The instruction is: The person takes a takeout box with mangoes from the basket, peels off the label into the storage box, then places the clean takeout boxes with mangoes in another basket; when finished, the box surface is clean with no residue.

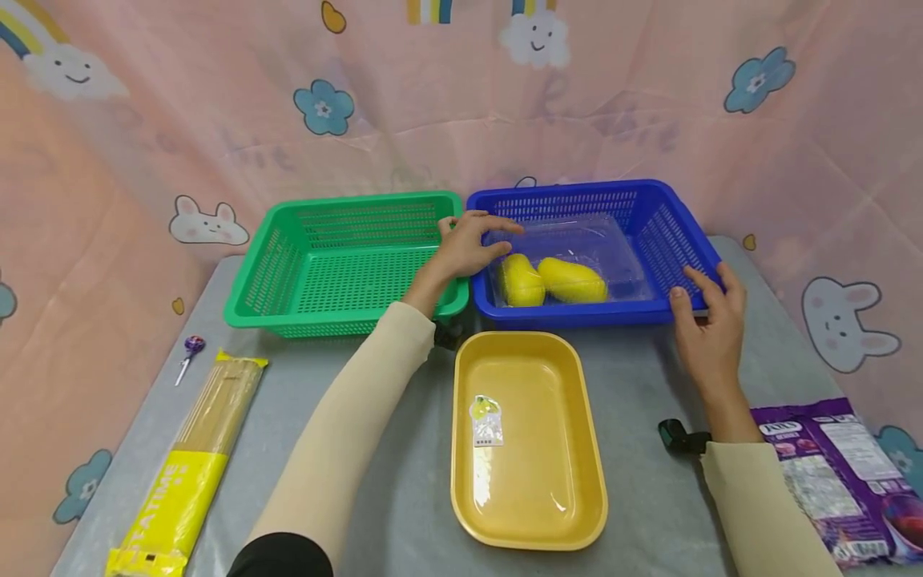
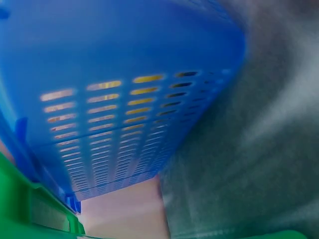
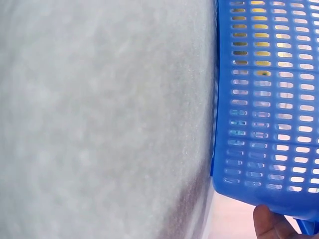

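Note:
A clear plastic box (image 1: 591, 236) lies in the blue basket (image 1: 667, 224), with two yellow mango-like fruits (image 1: 573, 280) showing through it. Across the left rim of that basket reaches my left hand (image 1: 469, 244), its fingers spread above the near left end of the box. My right hand (image 1: 714, 336) is at the basket's front right corner, thumb and fingers apart and fingertips right at the rim. In the right wrist view only part of the right hand (image 3: 271, 226) shows, by the basket corner. The left wrist view shows the slotted basket side (image 2: 114, 114), no fingers.
Left of the blue basket stands a green basket (image 1: 346, 288). A yellow tray (image 1: 530, 481) with a sticker sits in front. Noodle pack (image 1: 191, 457) and lollipop (image 1: 193, 344) lie at left, a purple bag (image 1: 829, 465) at right. A patterned curtain (image 1: 461, 96) hangs behind.

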`<state>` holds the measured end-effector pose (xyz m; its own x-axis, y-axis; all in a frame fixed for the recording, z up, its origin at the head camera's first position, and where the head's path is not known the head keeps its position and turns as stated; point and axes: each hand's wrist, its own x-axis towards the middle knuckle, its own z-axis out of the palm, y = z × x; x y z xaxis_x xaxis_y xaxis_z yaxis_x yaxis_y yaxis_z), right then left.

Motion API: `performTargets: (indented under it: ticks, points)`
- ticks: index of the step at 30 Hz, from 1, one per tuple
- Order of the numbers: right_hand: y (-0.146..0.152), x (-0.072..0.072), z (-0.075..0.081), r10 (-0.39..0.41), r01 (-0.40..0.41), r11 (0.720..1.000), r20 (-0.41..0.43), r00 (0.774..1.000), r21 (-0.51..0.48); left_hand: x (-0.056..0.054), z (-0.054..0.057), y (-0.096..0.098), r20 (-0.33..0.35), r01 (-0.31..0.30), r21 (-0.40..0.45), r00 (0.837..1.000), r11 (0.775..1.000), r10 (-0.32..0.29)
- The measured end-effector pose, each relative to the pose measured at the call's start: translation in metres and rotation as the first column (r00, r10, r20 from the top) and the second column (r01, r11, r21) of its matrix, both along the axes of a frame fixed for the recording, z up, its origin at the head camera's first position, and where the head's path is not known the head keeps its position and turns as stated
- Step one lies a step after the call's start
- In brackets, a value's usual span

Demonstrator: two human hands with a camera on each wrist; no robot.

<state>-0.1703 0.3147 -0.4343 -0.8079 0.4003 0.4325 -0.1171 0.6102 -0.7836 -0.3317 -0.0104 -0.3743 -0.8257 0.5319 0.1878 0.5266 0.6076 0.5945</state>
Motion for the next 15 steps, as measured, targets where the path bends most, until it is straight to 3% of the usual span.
performTargets:
  ticks: [4,15]
  points:
    - [0.0004,0.0001,-0.0005,0.003,-0.003,1.0,0.008,1.0,0.012,-0.0006,-0.002,0.0013,-0.012,0.001,-0.022,1.0,1.0,-0.001]
    - [-0.0019,-0.006,-0.0016,0.019,-0.019,1.0,0.014,1.0,0.022,0.0009,-0.003,-0.0058,0.014,-0.003,0.026,1.0,1.0,0.002]
